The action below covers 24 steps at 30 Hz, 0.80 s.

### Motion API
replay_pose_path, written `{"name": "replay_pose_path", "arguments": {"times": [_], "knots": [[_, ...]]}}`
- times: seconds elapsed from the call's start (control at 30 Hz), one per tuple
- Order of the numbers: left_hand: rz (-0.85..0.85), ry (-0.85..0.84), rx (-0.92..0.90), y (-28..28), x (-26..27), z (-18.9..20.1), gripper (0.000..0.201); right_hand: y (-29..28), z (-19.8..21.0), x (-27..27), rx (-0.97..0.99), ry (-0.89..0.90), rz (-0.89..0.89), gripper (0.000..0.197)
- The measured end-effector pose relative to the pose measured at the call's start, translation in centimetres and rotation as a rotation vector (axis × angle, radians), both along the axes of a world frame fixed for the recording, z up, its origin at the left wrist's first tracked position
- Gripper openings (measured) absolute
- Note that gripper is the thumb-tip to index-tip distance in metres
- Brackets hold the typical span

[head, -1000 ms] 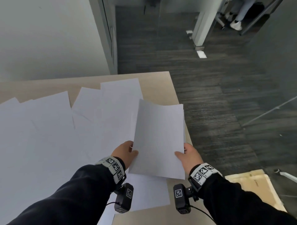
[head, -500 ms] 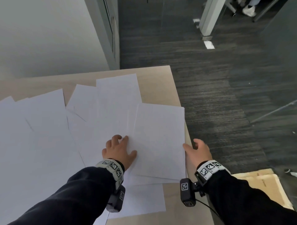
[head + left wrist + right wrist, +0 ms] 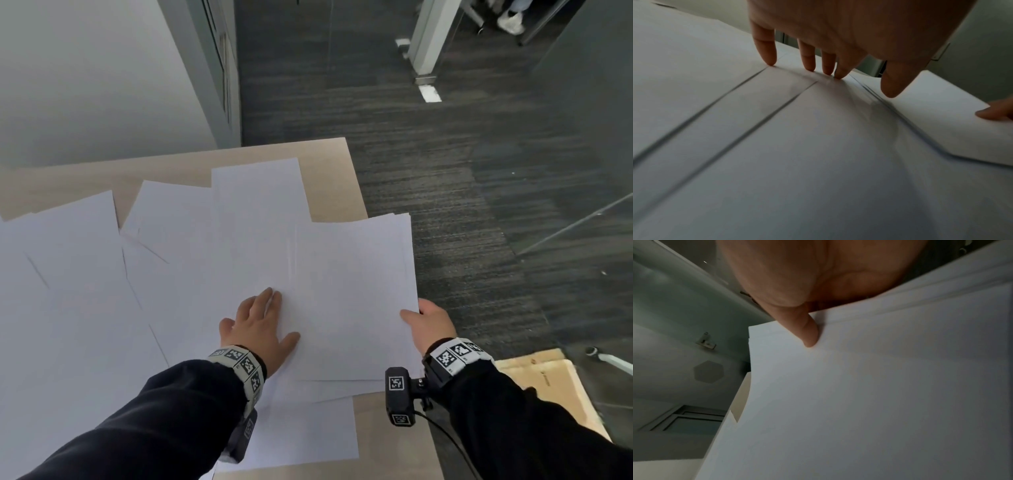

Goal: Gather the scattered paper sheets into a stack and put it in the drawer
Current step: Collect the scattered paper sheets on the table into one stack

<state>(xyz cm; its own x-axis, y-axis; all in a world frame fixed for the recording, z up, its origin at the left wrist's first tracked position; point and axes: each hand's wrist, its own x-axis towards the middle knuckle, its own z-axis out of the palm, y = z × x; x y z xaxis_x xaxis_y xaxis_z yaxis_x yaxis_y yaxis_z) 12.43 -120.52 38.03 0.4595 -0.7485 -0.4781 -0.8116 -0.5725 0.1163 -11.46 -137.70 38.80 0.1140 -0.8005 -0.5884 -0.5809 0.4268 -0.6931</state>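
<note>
Several white paper sheets (image 3: pixel 171 260) lie scattered and overlapping on the light wood table (image 3: pixel 329 178). A thin stack of sheets (image 3: pixel 352 291) lies at the table's right side and overhangs its right edge. My right hand (image 3: pixel 416 311) pinches the stack's right edge, thumb (image 3: pixel 809 337) on top and the other fingers hidden beneath. My left hand (image 3: pixel 263 318) lies flat on the loose sheets just left of the stack. Its straight fingertips (image 3: pixel 807 68) press on the paper.
Dark carpet (image 3: pixel 462 205) lies beyond the table's right edge. A tan, open box-like thing (image 3: pixel 548 387) sits low beside the table at the lower right; I cannot tell whether it is the drawer. A grey wall (image 3: pixel 85 85) stands behind the table.
The stack, held up by both hands a second ago, now lies on the table and reaches further right. My left hand let go and moved flat onto the loose sheets. My right hand pinches the edge again.
</note>
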Motion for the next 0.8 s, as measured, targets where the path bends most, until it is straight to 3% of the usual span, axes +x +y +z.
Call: {"name": "replay_pose_path", "arguments": {"times": [0.2, 0.4, 0.47, 0.6, 0.67, 0.8], "knots": [[0.027, -0.015, 0.033, 1.9, 1.7, 0.1, 0.086, 0.4, 1.8, -0.5, -0.126, 0.006, 0.041, 0.026], [0.186, 0.089, -0.024, 1.5, 2.6, 2.1, 0.088, 1.2, 3.5, -0.2, -0.154, -0.182, 0.061, 0.028], [0.319, 0.226, -0.167, 0.3, 3.2, 2.7, 0.091, 1.5, 4.0, 0.5, -0.15, -0.252, 0.062, 0.033], [0.68, 0.827, -0.498, -1.8, 4.3, 4.7, 0.1, 2.0, 5.5, 2.5, -0.088, -0.434, 0.035, 0.032], [0.803, 1.007, -0.663, -2.2, 4.5, 6.5, 0.079, 2.1, 6.3, 3.5, -0.084, -0.486, 0.042, 0.031], [0.785, 1.136, -0.943, -1.5, 4.7, 9.6, 0.026, 2.0, 7.2, 4.8, -0.11, -0.537, 0.065, 0.031]]}}
